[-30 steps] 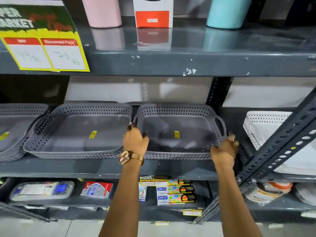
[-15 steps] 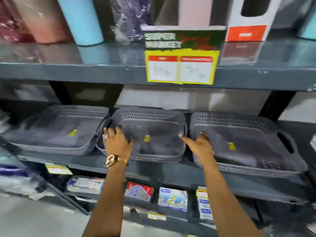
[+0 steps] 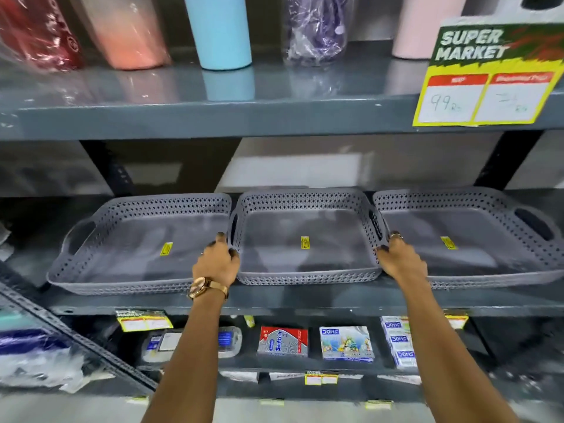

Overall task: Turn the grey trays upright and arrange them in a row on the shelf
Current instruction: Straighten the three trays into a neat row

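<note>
Our left hand and right hand grip the middle tray by its side walls, upright on the shelf.

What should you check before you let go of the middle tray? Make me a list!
1. Middle tray open side up: ok.
2. Left hand has a grip on the middle tray's left edge: ok.
3. Right hand has a grip on its right edge: ok.
4. Left tray and right tray also open side up: ok.
5. All three side by side in one row on the shelf: ok.
6. Front edges level with each other: not ok, the middle tray's front edge looks a little further back than the other two.
</note>
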Demonstrator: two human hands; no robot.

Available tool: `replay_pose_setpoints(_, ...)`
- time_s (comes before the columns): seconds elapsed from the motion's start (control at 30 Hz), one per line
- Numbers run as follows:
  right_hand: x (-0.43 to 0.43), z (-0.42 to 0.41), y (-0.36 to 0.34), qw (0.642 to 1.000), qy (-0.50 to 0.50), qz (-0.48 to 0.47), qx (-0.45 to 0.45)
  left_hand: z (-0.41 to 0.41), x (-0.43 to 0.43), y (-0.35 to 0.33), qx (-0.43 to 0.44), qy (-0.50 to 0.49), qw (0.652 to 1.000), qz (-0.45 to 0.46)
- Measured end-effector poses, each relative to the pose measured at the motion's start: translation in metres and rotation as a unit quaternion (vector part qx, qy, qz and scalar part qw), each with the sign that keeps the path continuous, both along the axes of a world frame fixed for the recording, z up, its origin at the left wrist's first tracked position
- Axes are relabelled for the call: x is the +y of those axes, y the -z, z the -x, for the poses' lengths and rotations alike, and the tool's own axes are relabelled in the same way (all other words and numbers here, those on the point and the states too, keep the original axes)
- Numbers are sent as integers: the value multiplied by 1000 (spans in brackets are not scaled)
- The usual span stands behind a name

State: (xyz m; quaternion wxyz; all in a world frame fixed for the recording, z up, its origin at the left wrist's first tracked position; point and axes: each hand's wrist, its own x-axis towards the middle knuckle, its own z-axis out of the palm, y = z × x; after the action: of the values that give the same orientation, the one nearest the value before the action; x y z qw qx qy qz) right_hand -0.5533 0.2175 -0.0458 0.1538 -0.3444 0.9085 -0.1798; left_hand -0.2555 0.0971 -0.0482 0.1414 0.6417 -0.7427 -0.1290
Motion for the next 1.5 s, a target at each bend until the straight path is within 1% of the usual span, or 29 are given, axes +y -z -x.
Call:
replay_pose_setpoints(0.1,0,2,1,1000,-11,0,12,-1,0,3,8,10,1000,20)
replay_pose_setpoints(0.23,-11,4,-1,1000,-24,1,16,4,-7,4,-1,17,999,37)
replay_pose_setpoints(0.43,-33,22,-4,1000,-19,-11,1,15,-29,0,5,31,999,39)
replay_pose_setpoints(0.6,-36,28,-7,1000,-24,-16,2,19,-33,-1,20,21,999,42)
replay_pose_setpoints(0.73,-23,20,-8,999,-19,-21,-18,15,-25,-1,21,22,999,25)
replay_pose_setpoints(0.87,1,13,-3,1000,-14,-3,-1,6,-7,3,21,24,999,25)
replay_pose_setpoints(1.17,37,3,-3,1000,-18,-8,-2,-7,27,3,11,3,1000,-1)
replay_pose_setpoints(1.5,43,-7,2,1000,12,2,13,-9,42,2,14,-19,1000,19)
